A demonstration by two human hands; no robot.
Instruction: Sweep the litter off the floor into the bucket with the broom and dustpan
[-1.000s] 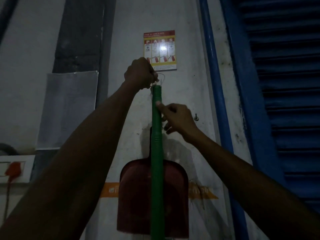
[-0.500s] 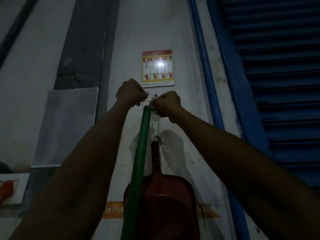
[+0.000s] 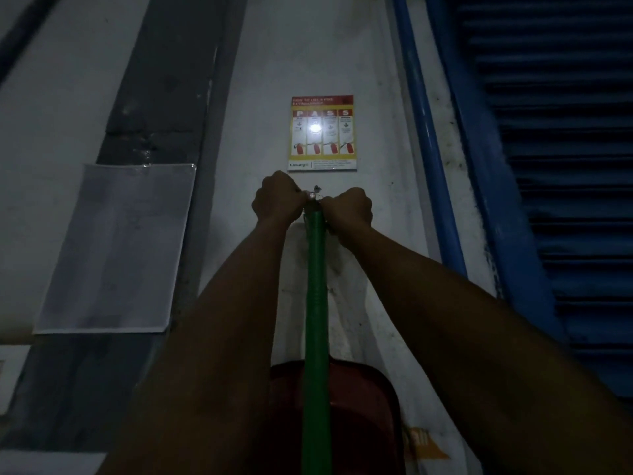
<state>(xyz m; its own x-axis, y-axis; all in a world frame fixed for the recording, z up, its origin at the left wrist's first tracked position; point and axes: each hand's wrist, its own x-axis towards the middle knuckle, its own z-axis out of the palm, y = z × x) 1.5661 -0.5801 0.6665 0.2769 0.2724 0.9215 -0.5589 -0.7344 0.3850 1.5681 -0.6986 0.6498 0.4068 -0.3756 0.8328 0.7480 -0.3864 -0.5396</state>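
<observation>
Dim grey-white wall (image 3: 308, 56) — fire-extinguisher poster (image 3: 322, 133), blue louvred shutter (image 3: 565, 166); left hand (image 3: 278, 197) and right hand (image 3: 349, 206), fingers curled, pinch at the green broom handle (image 3: 317, 303) top, over a red plastic dustpan (image 3: 359, 399).

Plain green broom handle (image 3: 317, 303) in front of a dark red dustpan (image 3: 359, 399), on a whitish wall (image 3: 267, 63) marked with an orange band (image 3: 424, 443). Red-and-yellow poster (image 3: 323, 133) with red extinguisher pictures; ribbed blue shutter (image 3: 565, 166), blue pipe (image 3: 424, 132), pale grey sheet (image 3: 116, 248).
</observation>
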